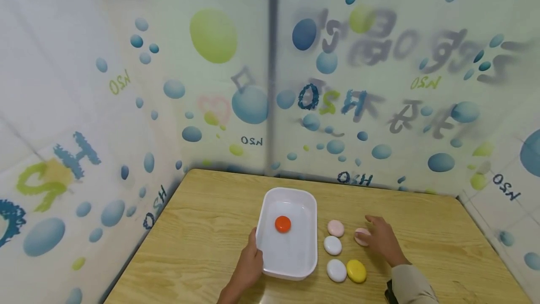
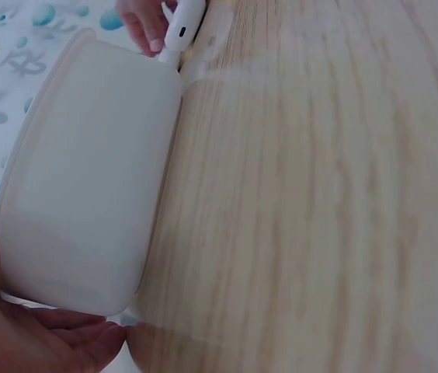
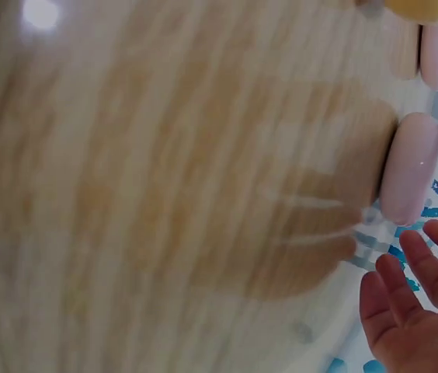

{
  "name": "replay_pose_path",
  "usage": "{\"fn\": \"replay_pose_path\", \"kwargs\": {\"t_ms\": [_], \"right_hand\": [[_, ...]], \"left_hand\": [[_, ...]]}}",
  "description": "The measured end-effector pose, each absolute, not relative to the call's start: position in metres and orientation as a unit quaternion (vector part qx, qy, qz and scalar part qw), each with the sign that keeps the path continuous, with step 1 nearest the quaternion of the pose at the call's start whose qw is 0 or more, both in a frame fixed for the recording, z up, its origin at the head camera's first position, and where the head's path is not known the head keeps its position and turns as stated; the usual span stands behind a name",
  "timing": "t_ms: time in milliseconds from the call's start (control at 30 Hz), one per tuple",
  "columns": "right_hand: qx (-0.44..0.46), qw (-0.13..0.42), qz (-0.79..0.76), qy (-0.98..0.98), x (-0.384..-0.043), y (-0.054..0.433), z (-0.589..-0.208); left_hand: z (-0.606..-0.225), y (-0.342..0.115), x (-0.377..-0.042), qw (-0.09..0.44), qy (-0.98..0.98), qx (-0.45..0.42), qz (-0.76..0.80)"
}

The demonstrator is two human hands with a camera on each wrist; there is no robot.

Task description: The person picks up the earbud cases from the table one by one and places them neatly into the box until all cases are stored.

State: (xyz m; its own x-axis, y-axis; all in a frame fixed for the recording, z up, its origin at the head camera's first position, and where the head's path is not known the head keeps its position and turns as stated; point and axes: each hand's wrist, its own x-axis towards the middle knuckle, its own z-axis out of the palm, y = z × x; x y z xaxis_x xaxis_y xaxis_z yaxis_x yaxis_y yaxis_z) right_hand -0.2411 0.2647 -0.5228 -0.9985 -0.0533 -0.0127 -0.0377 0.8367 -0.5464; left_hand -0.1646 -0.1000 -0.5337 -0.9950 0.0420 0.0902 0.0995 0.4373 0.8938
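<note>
My left hand (image 1: 250, 262) grips the left side of a white rectangular plastic tub (image 1: 291, 257), its thumb at the rim. In the left wrist view, that hand's fingers (image 2: 87, 342) curl against the tub's wall. One glossy orange-red rounded disc (image 1: 283, 224) lies inside the tub. To the right, my right hand (image 1: 383, 242) is beside a pale pink disc (image 1: 360, 238), thumb and fingers spread about it. From the right wrist, this pink disc (image 3: 411, 169) shows a gap to the fingers (image 3: 425, 268), which are loosely bent.
Between tub and right hand lie another pink disc (image 1: 335, 228), two white discs (image 1: 333, 245) and a yellow disc (image 1: 356, 271). All rest on a wooden table (image 1: 202, 229). Curtain-like walls (image 1: 219, 107) with bubble prints stand behind the table and at both sides.
</note>
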Motion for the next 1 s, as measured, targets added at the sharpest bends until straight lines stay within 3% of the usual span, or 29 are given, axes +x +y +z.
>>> {"fn": "replay_pose_path", "kwargs": {"t_ms": [233, 767, 1000], "right_hand": [[-0.014, 0.043, -0.297, 0.954, -0.238, 0.266, -0.521], [-0.053, 0.035, -0.268, 0.961, -0.238, 0.267, -0.535], [-0.031, 0.035, -0.269, 0.962, -0.237, 0.263, -0.528]], "left_hand": [[-0.533, -0.099, -0.165, 0.031, -0.845, -0.044, -0.533], [-0.53, -0.103, -0.161, 0.028, -0.842, -0.03, -0.538], [-0.528, -0.099, -0.163, 0.015, -0.835, -0.029, -0.55]]}}
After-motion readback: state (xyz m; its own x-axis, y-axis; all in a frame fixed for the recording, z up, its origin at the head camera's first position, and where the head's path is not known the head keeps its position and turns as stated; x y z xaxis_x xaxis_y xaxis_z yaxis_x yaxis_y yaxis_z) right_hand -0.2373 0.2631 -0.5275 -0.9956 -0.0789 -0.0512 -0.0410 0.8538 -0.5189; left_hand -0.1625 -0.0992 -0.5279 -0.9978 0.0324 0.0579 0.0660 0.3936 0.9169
